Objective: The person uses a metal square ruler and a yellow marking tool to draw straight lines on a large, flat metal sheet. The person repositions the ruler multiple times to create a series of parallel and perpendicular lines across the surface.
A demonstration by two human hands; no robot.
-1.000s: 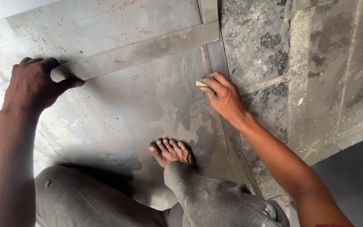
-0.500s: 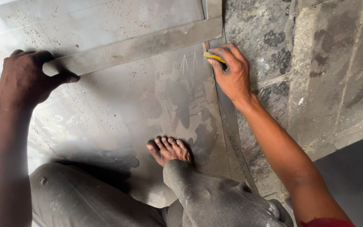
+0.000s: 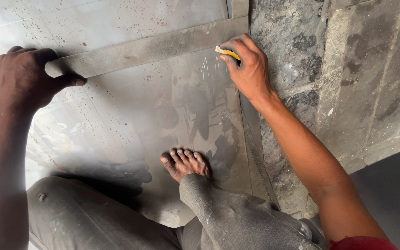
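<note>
A large grey metal sheet (image 3: 130, 115) lies flat on the floor. Across it rests a long flat metal straightedge (image 3: 158, 46). My left hand (image 3: 26, 78) presses down on the straightedge's left part, thumb along its lower edge. My right hand (image 3: 248, 65) grips a small yellow marking piece (image 3: 227, 52) right under the straightedge's right end, close to the sheet's right edge. Thin white scratch marks (image 3: 209, 67) show just left of that hand. My bare right foot (image 3: 184, 163) stands on the sheet.
Rough stone paving (image 3: 339, 69) borders the sheet on the right. A dark flat slab (image 3: 390, 194) lies at the lower right. My grey trouser legs (image 3: 163, 217) fill the bottom of the view.
My right hand has moved up the sheet's right edge with the yellow piece, from below the straightedge to right against it. My left hand has stayed pressing on the straightedge.
</note>
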